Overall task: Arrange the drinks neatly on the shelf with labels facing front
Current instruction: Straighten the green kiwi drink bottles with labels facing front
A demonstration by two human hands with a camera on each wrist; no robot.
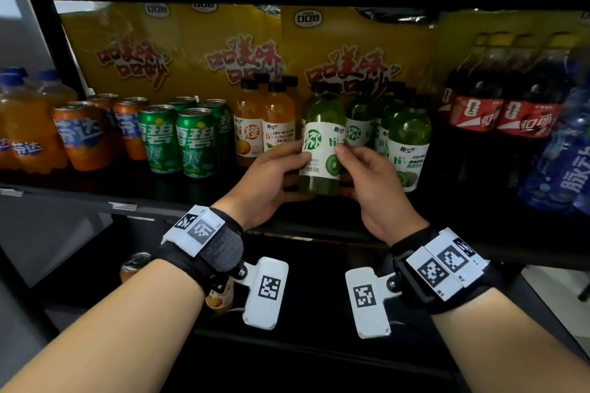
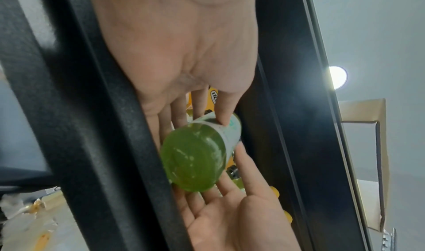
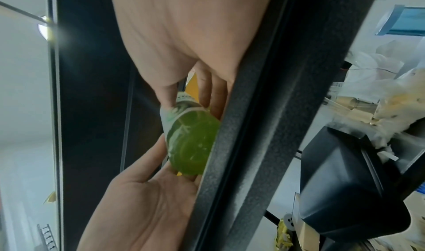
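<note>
Both hands, left hand (image 1: 268, 182) and right hand (image 1: 373, 182), grip green kiwi bottle (image 1: 322, 143), apparently upright

1. The left hand (image 1: 271, 180) and right hand (image 1: 372, 183) covered the lower sides of the green kiwi juice bottle (image 1: 322, 143), and their fingers behind it were out of sight
2. The small print on its label (image 1: 321, 150) was too fine to read
3. The blue bottles (image 1: 565, 153) were cut off by the right edge, the orange soda bottles (image 1: 22, 124) by the left
4. A can (image 1: 135, 263) on the lower shelf lay mostly behind the left wrist strap
5. Both wrist views were smeared and the palms ran off the top edge
</note>
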